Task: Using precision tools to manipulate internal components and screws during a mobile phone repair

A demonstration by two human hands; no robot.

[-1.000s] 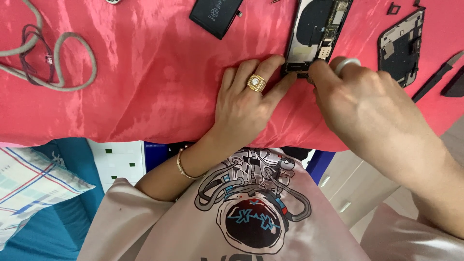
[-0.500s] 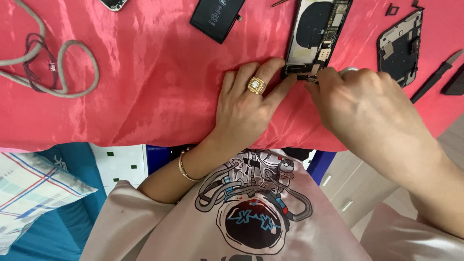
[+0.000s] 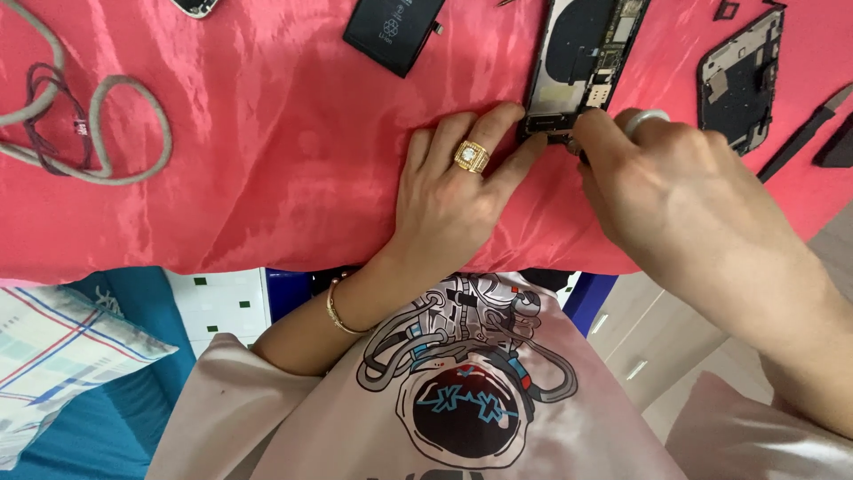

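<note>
Head view: the opened phone body (image 3: 586, 62) lies near the bench's far edge, its long axis running away from the person, near end toward both hands. Left hand (image 3: 449, 191) rests flat on the red cloth (image 3: 267, 133), released, two fingertips pinning the phone's near end from the left. Right hand (image 3: 675, 191), just right of it, pinches at that same end; what it grasps I cannot tell.

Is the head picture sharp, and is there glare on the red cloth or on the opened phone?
Head view: mostly sharp; soft sheen along folds of the red cloth; no strong glare on the opened phone; right hand slightly soft, left hand crisp; even light, faint shadows.
</note>
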